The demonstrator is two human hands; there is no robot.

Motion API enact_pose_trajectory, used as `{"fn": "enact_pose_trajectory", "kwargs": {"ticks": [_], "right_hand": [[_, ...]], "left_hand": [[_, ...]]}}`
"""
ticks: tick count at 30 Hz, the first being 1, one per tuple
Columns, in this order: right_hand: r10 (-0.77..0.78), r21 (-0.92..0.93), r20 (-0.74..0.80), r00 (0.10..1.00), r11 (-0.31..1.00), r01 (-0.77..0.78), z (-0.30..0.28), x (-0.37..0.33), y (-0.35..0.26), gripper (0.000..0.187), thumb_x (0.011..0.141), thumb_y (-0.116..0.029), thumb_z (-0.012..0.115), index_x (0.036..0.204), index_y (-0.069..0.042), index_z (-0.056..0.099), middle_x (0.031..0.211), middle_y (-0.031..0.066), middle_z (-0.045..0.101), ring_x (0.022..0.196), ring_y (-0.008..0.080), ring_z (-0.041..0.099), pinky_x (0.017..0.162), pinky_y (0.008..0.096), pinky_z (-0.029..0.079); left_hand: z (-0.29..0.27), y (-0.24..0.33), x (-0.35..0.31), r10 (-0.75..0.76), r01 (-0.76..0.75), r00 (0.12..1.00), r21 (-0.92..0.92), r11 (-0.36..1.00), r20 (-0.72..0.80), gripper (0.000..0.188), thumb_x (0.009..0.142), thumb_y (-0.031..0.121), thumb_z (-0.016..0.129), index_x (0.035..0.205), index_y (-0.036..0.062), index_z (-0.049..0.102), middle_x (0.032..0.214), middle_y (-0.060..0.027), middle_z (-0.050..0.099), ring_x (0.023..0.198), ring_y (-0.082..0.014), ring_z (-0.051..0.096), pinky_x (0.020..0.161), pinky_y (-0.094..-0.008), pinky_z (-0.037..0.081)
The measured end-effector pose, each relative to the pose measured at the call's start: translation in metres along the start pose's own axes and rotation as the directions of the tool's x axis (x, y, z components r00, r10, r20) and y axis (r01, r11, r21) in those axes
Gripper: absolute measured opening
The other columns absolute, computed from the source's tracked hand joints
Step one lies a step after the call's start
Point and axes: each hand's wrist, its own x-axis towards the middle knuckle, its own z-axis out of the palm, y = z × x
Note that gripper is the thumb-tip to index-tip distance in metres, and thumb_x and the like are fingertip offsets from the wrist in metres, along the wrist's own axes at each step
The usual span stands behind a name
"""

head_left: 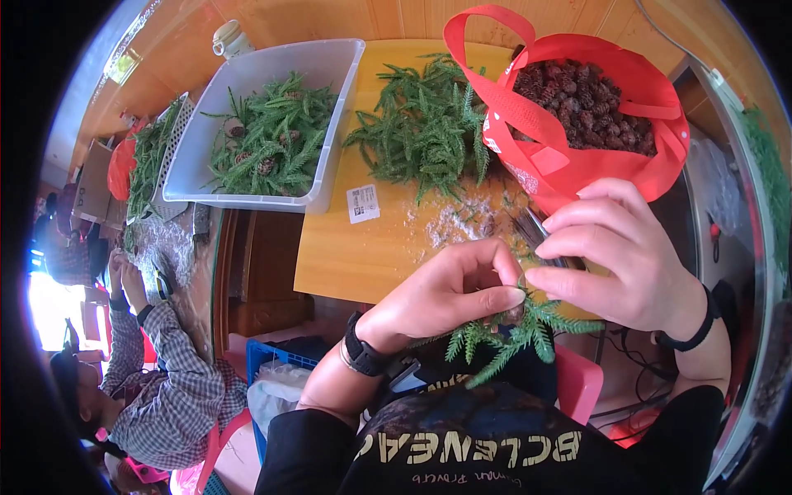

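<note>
Over the table's front edge, my left hand (466, 289) pinches an artificial pine sprig (503, 342) between thumb and fingers. A small brown pinecone (515, 314) shows just under that thumb, among the green needles. My right hand (615, 256) comes in from the right with bent fingers, its lowest fingertip close against the left fingertips above the sprig. Whatever lies between the right fingers is too small or hidden to make out. Behind them on the table lies a bundle of thin dark wires (528, 230), partly covered by the right hand.
A red bag (672, 169) full of pinecones (582, 103) stands at the table's back right. Loose green sprigs (429, 124) lie beside it. Further left is a clear plastic bin (342, 107) with sprigs and cones. A co-worker (165, 396) sits at another table on the left.
</note>
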Motion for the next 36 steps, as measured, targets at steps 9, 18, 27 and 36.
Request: {"fn": "enact_pose_trajectory", "kwargs": {"ticks": [9, 18, 27, 36], "right_hand": [[0.107, -0.087, 0.145, 0.984, 0.992, -0.096, -0.001, 0.0, -0.004, 0.015, 0.062, -0.013, 0.068, 0.073, -0.01, 0.058, 0.085, 0.0012, 0.057, 0.095, 0.0204, 0.055, 0.088, 0.0446, 0.038], [0.061, 0.045, 0.113, 0.992, 0.997, -0.066, 0.003, -0.009, 0.0, 0.023, 0.061, -0.015, 0.072, 0.082, -0.011, 0.063, 0.086, 0.001, 0.058, 0.096, 0.0224, 0.056, 0.094, 0.0515, 0.033], [0.218, -0.046, 0.213, 0.952, 0.976, -0.213, 0.0, -0.006, -0.005, 0.017, 0.06, -0.014, 0.072, 0.07, -0.008, 0.059, 0.079, 0.0037, 0.057, 0.093, 0.0216, 0.057, 0.092, 0.0507, 0.035], [0.152, 0.057, 0.102, 0.983, 0.986, -0.158, 0.004, -0.012, -0.002, 0.018, 0.061, -0.013, 0.071, 0.074, -0.007, 0.06, 0.08, 0.0033, 0.057, 0.09, 0.0214, 0.057, 0.09, 0.0486, 0.037]], "left_hand": [[0.016, 0.0, 0.005, 0.451, -0.222, 0.889, 0.785, 0.578, -0.081, 0.013, 0.077, -0.003, 0.063, 0.081, 0.0017, 0.052, 0.084, -0.0056, 0.054, 0.076, -0.0132, 0.055, 0.063, -0.0235, 0.045], [0.005, -0.005, 0.0, 0.088, -0.084, 0.995, 0.094, 0.992, -0.046, 0.009, 0.088, 0.006, 0.057, 0.088, 0.0017, 0.049, 0.081, 0.0008, 0.054, 0.075, -0.0034, 0.051, 0.064, -0.0206, 0.044], [0.02, -0.006, 0.008, 0.517, -0.261, 0.856, 0.847, 0.464, -0.02, 0.012, 0.078, -0.004, 0.062, 0.081, 0.0026, 0.052, 0.085, -0.0057, 0.055, 0.076, -0.0117, 0.055, 0.06, -0.0238, 0.045], [0.002, -0.009, 0.003, 0.0, 0.0, 1.0, -0.009, 1.0, -0.014, 0.008, 0.085, 0.001, 0.057, 0.088, 0.0029, 0.05, 0.091, -0.0035, 0.053, 0.078, -0.0085, 0.053, 0.069, -0.0222, 0.044]]}}
